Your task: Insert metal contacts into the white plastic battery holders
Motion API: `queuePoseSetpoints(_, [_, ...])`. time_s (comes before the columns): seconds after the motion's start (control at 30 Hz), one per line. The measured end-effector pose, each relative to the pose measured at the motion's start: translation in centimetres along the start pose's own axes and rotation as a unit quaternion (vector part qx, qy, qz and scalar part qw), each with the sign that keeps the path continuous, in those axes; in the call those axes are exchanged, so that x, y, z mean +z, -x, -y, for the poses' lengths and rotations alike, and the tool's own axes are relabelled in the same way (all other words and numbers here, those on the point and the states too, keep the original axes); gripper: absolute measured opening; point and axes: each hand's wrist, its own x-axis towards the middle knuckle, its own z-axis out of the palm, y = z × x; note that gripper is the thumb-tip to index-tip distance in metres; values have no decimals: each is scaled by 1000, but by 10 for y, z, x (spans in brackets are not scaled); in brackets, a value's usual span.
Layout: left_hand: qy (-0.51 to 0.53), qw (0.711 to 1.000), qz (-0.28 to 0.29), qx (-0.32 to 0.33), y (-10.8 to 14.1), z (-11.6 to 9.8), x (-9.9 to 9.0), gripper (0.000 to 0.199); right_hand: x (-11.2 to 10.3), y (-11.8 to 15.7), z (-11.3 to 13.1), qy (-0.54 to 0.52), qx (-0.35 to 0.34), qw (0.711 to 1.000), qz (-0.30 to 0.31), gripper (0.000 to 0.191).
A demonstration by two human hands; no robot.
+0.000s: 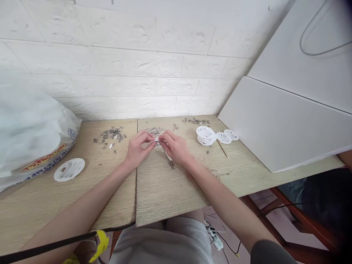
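Note:
My left hand (139, 148) and my right hand (176, 146) meet above the table, fingertips pinching a small white plastic piece (156, 140) between them. Seen nearly edge-on, that piece is largely covered by the fingers. A thin light stick (168, 157) shows below my right palm; whether the hand grips it I cannot tell. Just beyond the fingers lies a heap of small silvery metal parts (155, 130). A few darker metal bits (171, 165) lie close under my right hand.
More metal parts (112, 134) are heaped at left and along the wall (196, 121). White slotted discs (205, 135) are stacked at right by a wooden stick (222, 149). Another slotted disc (69, 169) lies near a bulky plastic bag (33, 135). White panels (288, 121) bound the right side.

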Motion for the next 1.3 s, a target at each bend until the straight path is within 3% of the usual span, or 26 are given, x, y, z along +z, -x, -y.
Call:
queuePoseSetpoints(0.2, [-25, 999, 13, 31, 2, 5, 0, 9, 4, 0, -2, -9, 8, 1000, -10, 18])
queuePoseSetpoints(0.37, [-9, 1000, 0, 1, 5, 4, 5, 14, 10, 1, -1, -60, 35, 997, -37, 14])
queuePoseSetpoints(0.57, [-60, 998, 12, 0, 3, -1, 7, 7, 6, -2, 2, -137, 109, 984, -23, 12])
queuePoseSetpoints(0.67, [-121, 993, 14, -2, 0, -1, 5, 4, 2, -4, 4, -230, 166, 959, 2, 23])
queuePoseSetpoints(0.73, [-170, 985, 34, -20, -1, -3, 3, 3, 0, -5, 4, -295, 194, 935, 27, 20])
queuePoseSetpoints(0.87, [-234, 959, 108, -115, 0, -12, -1, 4, -1, -6, 4, -377, 267, 880, 115, 8])
queuePoseSetpoints(1.0, [-243, 946, 134, -168, 3, -20, -2, 3, 1, -5, 4, -414, 322, 833, 176, 10])
queuePoseSetpoints(1.3, [-247, 926, 176, -225, 2, -17, -2, 8, 2, -4, 10, -361, 326, 854, 186, 1])
